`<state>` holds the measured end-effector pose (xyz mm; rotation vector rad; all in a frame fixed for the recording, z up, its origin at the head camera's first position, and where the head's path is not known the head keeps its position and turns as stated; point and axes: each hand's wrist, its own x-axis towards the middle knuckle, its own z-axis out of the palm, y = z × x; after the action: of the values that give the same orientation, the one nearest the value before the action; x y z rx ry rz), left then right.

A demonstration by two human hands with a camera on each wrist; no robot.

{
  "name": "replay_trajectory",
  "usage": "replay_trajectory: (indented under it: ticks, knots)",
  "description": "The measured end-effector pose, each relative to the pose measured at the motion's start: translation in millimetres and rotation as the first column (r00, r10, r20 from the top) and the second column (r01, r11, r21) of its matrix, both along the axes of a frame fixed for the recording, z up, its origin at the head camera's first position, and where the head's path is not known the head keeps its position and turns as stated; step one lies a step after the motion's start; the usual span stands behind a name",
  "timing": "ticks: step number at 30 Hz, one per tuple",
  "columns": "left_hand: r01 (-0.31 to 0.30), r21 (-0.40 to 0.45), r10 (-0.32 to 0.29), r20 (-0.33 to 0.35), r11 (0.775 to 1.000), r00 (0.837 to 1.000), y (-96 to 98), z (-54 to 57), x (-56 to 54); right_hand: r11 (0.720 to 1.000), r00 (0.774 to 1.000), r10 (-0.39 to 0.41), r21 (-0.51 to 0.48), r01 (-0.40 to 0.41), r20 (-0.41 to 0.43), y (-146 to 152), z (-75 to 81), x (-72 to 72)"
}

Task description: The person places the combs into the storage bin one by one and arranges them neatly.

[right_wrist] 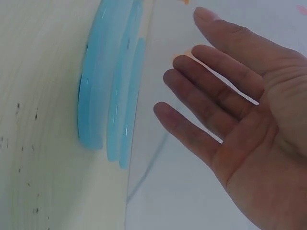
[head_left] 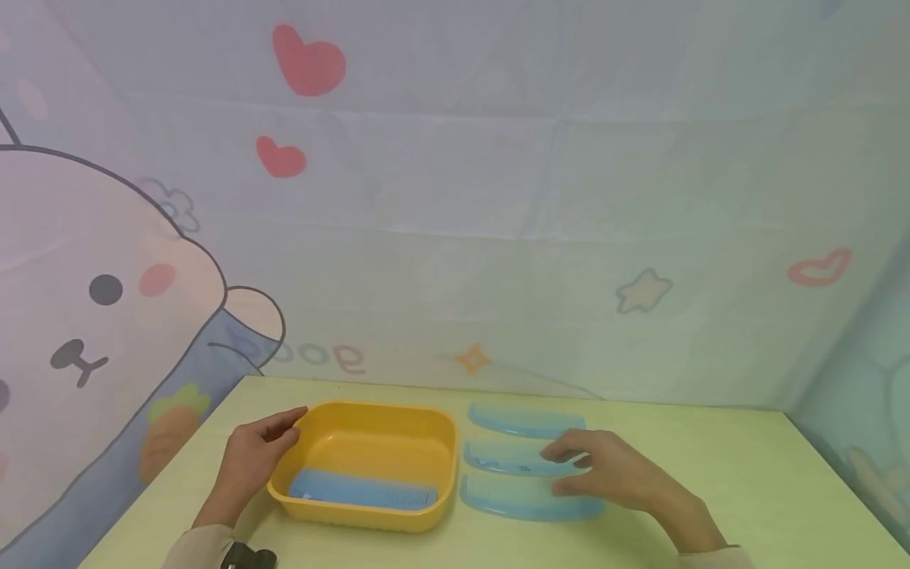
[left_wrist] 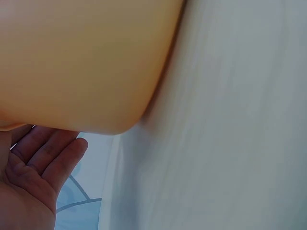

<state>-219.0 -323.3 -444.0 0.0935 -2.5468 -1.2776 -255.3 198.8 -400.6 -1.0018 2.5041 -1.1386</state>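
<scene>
A yellow plastic basin stands on the table, with a translucent blue comb lying inside along its near wall. My left hand is at the basin's left rim, its fingers extended along the outer wall in the left wrist view. Right of the basin, three light blue combs lie in a column: a back comb, a middle comb and a front comb. Over the right ends of the middle and front combs hovers my right hand, fingers spread and nothing between them; in the right wrist view it is apart from the combs.
The pale yellow-green table extends to the right of the combs. A printed cloth backdrop with hearts and a cartoon bear rises behind the table's back edge and along the sides. A dark object sits at my left wrist.
</scene>
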Motion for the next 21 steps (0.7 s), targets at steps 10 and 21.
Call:
replay_trajectory:
  ticks: [10,21]
  knots:
    - [0.008,0.001,-0.008,-0.002,1.0,1.0,0.3,0.5,1.0,0.999,0.998,-0.007,0.044,0.004,0.067,14,-4.4,-0.5]
    - [0.0,-0.003,0.0,-0.002,1.0,1.0,1.4,1.0,0.5,0.996,0.999,-0.022,0.09,0.019,0.035,28,-17.8,-6.9]
